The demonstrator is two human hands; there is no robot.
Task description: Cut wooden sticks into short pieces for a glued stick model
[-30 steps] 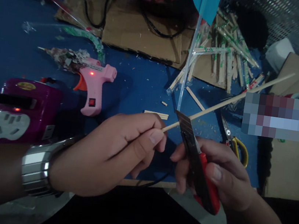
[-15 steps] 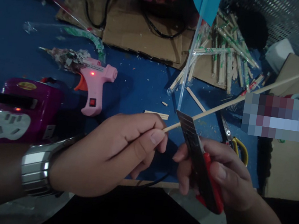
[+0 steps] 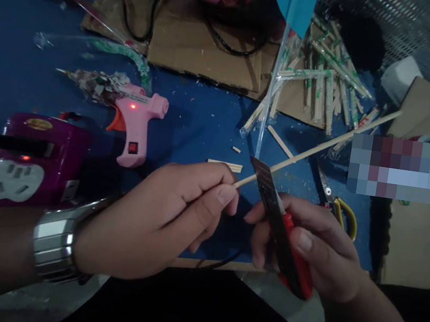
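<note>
My left hand (image 3: pixel 175 219), with a metal watch on its wrist, pinches the near end of a slim wooden chopstick (image 3: pixel 321 145). The stick slants up to the right, away from the fingers. In my right hand (image 3: pixel 315 244) is a red and black utility knife (image 3: pixel 287 240), its blade (image 3: pixel 262 172) out and crossing the stick just beyond my left fingertips. Whether the edge bites into the wood cannot be made out. Under the stick, a few short cut pieces (image 3: pixel 224 165) lie on the blue tabletop (image 3: pixel 199 127), with a tiny offcut (image 3: pixel 236 149) close by.
To the left are a pink glue gun (image 3: pixel 136 118) and a purple power socket block (image 3: pixel 39 157). Wrapped chopsticks (image 3: pixel 321 85) are heaped at the back right on cardboard (image 3: pixel 209 59). Yellow-handled scissors (image 3: pixel 345 216) lie right of my right hand.
My right hand and the knife have shifted slightly left and up, toward my left fingers. The chopstick's far end has swung a little and now appears nearer.
</note>
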